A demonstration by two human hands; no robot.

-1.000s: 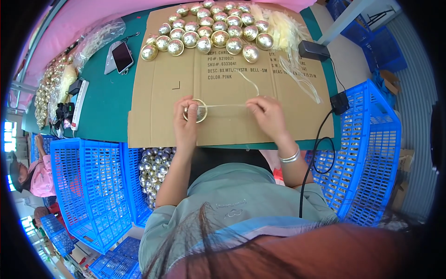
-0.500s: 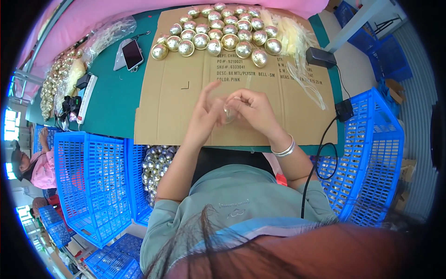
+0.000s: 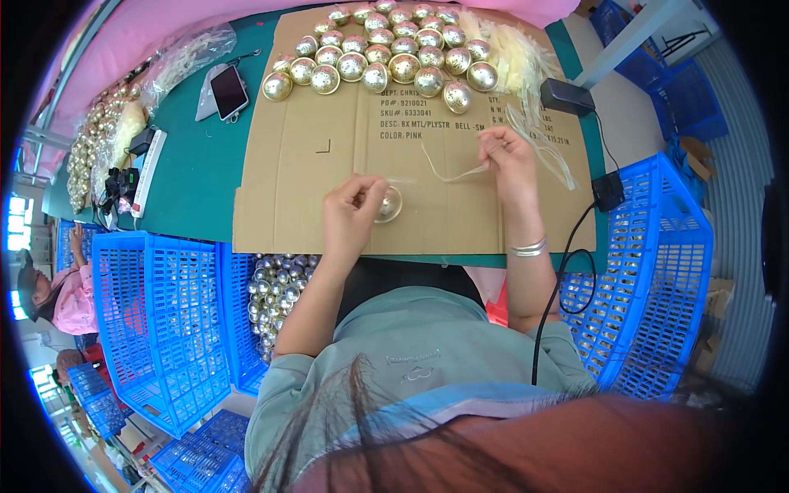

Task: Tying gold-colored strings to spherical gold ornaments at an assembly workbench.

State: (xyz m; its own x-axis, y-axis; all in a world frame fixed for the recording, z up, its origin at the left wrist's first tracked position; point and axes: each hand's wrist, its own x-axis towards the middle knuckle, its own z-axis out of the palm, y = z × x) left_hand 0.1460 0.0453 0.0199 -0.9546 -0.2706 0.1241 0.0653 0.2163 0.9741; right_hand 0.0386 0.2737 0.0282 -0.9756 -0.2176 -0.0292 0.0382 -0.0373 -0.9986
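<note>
Over the near part of the cardboard sheet point(image 3: 288, 181), my left hand point(image 3: 348, 215) is closed with a small shiny gold bell point(image 3: 389, 205) at its fingertips, the bell's round mouth partly turned up. To the right, my right hand point(image 3: 508, 156) is raised and pinches the end of a thin pale cord point(image 3: 448, 177), which curves away to the left over the board. Exactly how my left fingers grip the bell is hidden. Several more gold bells point(image 3: 352, 66) stand in rows at the far side of the board.
Pale cords point(image 3: 514, 70) lie bunched beyond my right hand. A black adapter box point(image 3: 567, 97) and cable border the board. At the left are a phone point(image 3: 229, 90), a power strip point(image 3: 150, 174) and more bells. Blue crates point(image 3: 164, 320) flank me; a person point(image 3: 70, 296) sits far left.
My hands were close together over the bell and have parted. The right hand moved right and away with the cord; the left moved slightly left with the bell.
</note>
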